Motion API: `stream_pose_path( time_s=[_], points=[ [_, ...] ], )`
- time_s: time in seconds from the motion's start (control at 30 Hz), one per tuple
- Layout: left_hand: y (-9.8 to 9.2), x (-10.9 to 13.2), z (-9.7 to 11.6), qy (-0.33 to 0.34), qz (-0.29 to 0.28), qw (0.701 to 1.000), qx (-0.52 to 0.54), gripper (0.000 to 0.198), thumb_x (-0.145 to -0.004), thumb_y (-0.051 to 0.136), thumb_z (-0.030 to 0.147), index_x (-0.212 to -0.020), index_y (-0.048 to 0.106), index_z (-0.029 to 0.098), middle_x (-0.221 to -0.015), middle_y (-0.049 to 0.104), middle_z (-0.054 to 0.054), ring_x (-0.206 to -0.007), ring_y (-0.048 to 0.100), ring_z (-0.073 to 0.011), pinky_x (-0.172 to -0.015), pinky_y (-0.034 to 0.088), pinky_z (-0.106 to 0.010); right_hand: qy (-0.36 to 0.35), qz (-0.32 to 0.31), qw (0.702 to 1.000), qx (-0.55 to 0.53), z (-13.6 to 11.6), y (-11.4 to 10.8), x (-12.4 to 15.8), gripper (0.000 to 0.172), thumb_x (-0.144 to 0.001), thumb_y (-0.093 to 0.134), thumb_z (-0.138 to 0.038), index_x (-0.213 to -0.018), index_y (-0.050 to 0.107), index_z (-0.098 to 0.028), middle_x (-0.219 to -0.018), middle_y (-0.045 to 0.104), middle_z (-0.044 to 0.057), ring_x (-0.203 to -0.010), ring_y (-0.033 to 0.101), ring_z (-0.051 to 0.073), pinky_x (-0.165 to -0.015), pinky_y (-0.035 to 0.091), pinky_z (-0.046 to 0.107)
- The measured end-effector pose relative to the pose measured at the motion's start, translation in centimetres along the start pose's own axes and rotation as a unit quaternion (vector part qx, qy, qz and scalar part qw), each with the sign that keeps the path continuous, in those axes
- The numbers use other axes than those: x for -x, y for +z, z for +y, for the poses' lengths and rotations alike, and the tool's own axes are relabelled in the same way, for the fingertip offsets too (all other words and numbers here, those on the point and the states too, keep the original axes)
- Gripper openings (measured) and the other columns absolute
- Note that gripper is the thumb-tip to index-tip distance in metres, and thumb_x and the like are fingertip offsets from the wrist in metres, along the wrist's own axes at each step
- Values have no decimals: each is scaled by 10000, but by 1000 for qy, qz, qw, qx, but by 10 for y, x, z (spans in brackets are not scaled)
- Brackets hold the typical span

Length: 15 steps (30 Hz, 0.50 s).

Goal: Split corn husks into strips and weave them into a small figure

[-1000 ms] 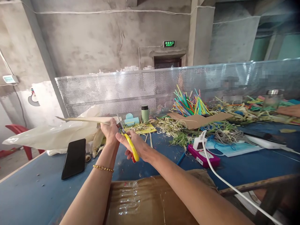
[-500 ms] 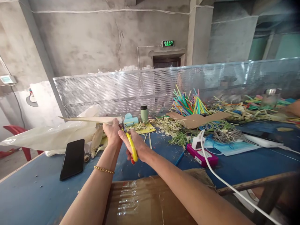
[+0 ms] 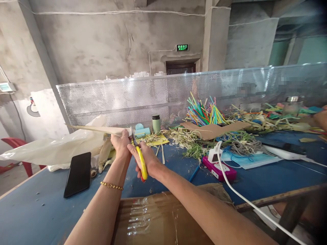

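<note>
My left hand [image 3: 120,144] is closed round one end of a long pale leaf strip [image 3: 94,129] that points out to the left above the table. My right hand [image 3: 146,161] grips yellow-handled scissors [image 3: 140,158], whose blades reach up to the strip right beside my left thumb. Both hands are held above the blue table [image 3: 33,211]. A gold bracelet circles my left wrist.
A black phone [image 3: 78,173] lies left of my hands, next to a pale plastic bag [image 3: 56,146]. Cardboard [image 3: 158,217] sits close under my arms. Further right are a pink power strip [image 3: 219,172] with a white cable, straw clippings, coloured strips [image 3: 206,114] and a perforated metal screen [image 3: 158,97].
The scissors' blades have moved closer to the strip at my left thumb. Both hands have shifted slightly; the strip stays held out to the left.
</note>
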<state>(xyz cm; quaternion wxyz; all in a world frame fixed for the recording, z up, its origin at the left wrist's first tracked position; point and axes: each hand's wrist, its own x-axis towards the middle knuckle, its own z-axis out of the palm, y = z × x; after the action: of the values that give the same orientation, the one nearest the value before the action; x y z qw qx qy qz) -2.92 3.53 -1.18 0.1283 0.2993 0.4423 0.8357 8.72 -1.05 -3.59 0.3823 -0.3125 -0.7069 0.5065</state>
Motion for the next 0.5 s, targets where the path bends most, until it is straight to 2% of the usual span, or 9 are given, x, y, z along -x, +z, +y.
stream_pose_path(
  time_s=[0.2, 0.33, 0.4, 0.47, 0.5],
  points=[
    [-1, 4, 4, 9, -11, 999, 31, 148, -672, 605, 214, -791, 540, 156, -662, 590, -4, -478, 548, -105, -487, 469, -251, -9, 12, 1000, -8, 0, 1, -2, 492, -805, 513, -683, -953, 403, -227, -570, 470, -79, -335, 522, 115, -256, 424, 218],
    [-7, -7, 5, 31, 13, 998, 45, 130, -666, 588, 200, -772, 524, 160, -653, 572, 7, -449, 524, -95, -461, 437, -241, -8, 15, 994, 103, 3, -20, -10, 477, -838, 461, -672, -959, 453, -210, -586, 546, -35, -429, 593, 145, -349, 460, 227],
    [-12, -14, 6, 29, 26, 998, 40, 112, -662, 575, 191, -752, 514, 162, -629, 554, 15, -434, 509, -94, -434, 403, -231, -13, 22, 970, 242, 6, -33, -14, 426, -853, 497, -596, -955, 506, -183, -671, 631, 37, -573, 659, 193, -465, 499, 257],
    [-17, -20, 8, 17, 44, 998, 39, 111, -655, 567, 186, -744, 505, 164, -611, 540, 25, -424, 492, -88, -419, 378, -221, -23, 34, 915, 401, 7, -39, -15, 340, -842, 553, -463, -974, 555, -149, -852, 690, 132, -793, 689, 260, -615, 517, 300],
    [-18, -22, 9, 13, 53, 998, 40, 114, -652, 566, 188, -743, 502, 165, -606, 536, 30, -421, 485, -84, -415, 370, -217, -20, 19, 888, 459, 8, -38, -14, 307, -832, 557, -405, -977, 579, -136, -931, 695, 168, -879, 681, 288, -668, 512, 317]
  ],
)
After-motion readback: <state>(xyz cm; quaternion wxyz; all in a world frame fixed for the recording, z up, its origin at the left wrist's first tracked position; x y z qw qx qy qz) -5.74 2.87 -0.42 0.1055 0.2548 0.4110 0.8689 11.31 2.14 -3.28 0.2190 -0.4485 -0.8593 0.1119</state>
